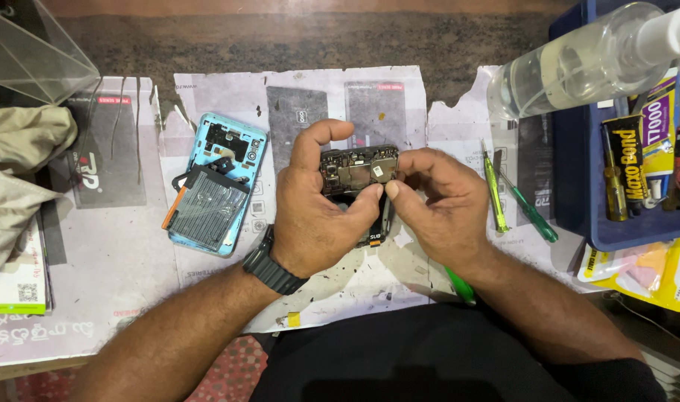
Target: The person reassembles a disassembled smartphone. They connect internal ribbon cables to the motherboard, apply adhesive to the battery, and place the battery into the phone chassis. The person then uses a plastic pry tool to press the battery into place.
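Both hands are closed around a dark phone circuit board (358, 170), which is held up a little above the paper-covered table (116, 253), in front of the person and about in the middle of the view. The left hand (318, 216), with a black watch (274, 268) on its wrist, grips the board from the left side, the thumb raised over the top edge and the forefinger bent under the lower edge. The right hand (440, 201) is narrow, its thumb and forefinger pinched together at the right end of the board, where a small metal part sits; I cannot tell if something is between the fingertips. To do this step well, I judge that the left hand should carry the board only by its edges and keep it flat, so the right fingers can work on the small part without bending the board. The pull or push should be gentle and straight, because the connectors on such a board are probably fragile. The opened light blue phone body (217, 182) lies just to the left of the hands, with its battery part lifted. Two thin green-handled screwdrivers (515, 197) lie near the right hand, easy to reach if the fingers are not fine enough.
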